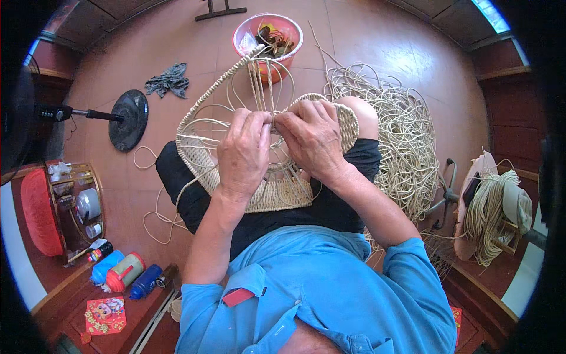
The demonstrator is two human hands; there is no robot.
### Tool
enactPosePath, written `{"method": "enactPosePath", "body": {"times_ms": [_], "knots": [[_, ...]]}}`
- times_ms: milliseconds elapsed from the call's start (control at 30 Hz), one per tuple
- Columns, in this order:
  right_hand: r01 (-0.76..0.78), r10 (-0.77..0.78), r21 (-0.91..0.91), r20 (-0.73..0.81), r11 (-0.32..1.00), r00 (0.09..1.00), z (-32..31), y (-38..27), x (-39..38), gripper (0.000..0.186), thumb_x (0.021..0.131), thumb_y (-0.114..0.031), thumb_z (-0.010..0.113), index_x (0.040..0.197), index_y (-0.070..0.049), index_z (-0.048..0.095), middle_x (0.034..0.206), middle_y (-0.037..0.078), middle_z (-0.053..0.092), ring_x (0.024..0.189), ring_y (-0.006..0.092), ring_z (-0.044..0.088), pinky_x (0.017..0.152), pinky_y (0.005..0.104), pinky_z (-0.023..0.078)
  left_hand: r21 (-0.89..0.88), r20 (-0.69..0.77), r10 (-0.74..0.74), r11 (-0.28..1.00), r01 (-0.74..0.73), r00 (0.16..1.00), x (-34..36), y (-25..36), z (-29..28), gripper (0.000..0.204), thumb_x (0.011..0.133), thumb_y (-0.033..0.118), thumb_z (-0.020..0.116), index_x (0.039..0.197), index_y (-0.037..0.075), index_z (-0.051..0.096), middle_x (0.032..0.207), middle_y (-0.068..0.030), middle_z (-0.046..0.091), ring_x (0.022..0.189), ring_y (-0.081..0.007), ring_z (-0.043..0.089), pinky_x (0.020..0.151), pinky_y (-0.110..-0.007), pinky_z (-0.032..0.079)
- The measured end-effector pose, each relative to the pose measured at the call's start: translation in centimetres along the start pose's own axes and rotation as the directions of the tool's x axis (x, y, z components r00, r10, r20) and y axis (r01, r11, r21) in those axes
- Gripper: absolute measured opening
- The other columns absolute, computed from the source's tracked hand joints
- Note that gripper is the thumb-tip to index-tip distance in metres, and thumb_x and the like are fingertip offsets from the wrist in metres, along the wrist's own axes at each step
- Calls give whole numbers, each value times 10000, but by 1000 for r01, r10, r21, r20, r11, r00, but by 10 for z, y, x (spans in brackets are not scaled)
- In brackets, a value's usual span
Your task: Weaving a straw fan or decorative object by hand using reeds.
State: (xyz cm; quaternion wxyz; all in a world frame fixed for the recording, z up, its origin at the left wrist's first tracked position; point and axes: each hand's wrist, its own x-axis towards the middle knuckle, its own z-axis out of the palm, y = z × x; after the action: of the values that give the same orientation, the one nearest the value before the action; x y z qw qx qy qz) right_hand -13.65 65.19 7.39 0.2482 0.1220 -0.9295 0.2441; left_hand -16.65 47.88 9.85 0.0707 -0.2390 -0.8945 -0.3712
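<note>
A partly woven basket [280, 197] of pale twisted cord rests across my lap, its long curved rim rising toward the far side. Several straight cords [257, 88] run from the top of that rim down to my fingers. My left hand [244, 147] pinches these cords close to the middle of the basket. Right beside it, my right hand [312, 135] grips the same cords, its fingertips nearly touching the left's. Loose cord ends [206, 122] stick out at the left inside the rim. My hands hide the exact spot where the cords meet.
A big heap of loose cord [407, 147] lies on the floor at the right. Beyond the basket stands a pink bucket [296, 48] with dark scraps. A fan base [128, 120] and a grey rag [167, 80] are at left; bottles [125, 271] stand at lower left. A cord bundle [486, 218] hangs at right.
</note>
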Motion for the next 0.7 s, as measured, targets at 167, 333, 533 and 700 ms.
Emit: {"method": "enactPosePath", "body": {"times_ms": [167, 333, 533, 700], "knots": [[33, -34, 13, 11, 999, 999, -4, -2, -4, 130, 894, -211, 750, 1003, -143, 734, 986, 54, 605, 982, 265, 609, 977, 454, 449, 32, 14, 46, 998, -46, 999, -4, -1, -5, 147, 938, 48, 718, 1080, 70, 689, 1026, -104, 631, 917, -320, 697, 771, -455, 577], [95, -91, -36, 101, 995, 991, -9, -1, -9, 239, 882, -209, 771, 1107, -139, 732, 1043, 59, 609, 1030, 264, 605, 1068, 462, 443, 144, 115, 90, 984, -106, 989, -7, 2, -16, 175, 904, 21, 724, 1070, 70, 711, 1013, -90, 640, 970, -314, 676, 831, -466, 549], [39, -38, 20, -34, 999, 999, -10, -3, -16, 395, 893, -222, 800, 1260, -121, 694, 1164, 64, 649, 1134, 276, 633, 1164, 490, 408, 313, -106, 93, 948, -55, 990, -20, -4, -27, 303, 907, 12, 733, 1202, 72, 702, 1103, -94, 660, 1110, -326, 646, 967, -480, 522], [-24, 25, -81, 14, 996, 1000, -10, -9, -18, 432, 891, -245, 816, 1282, -119, 683, 1177, 79, 695, 1204, 265, 642, 1185, 503, 381, 287, -157, 57, 958, -10, 986, -35, -13, -22, 381, 914, -3, 741, 1281, 73, 675, 1153, -116, 661, 1115, -331, 665, 957, -467, 542]]}}
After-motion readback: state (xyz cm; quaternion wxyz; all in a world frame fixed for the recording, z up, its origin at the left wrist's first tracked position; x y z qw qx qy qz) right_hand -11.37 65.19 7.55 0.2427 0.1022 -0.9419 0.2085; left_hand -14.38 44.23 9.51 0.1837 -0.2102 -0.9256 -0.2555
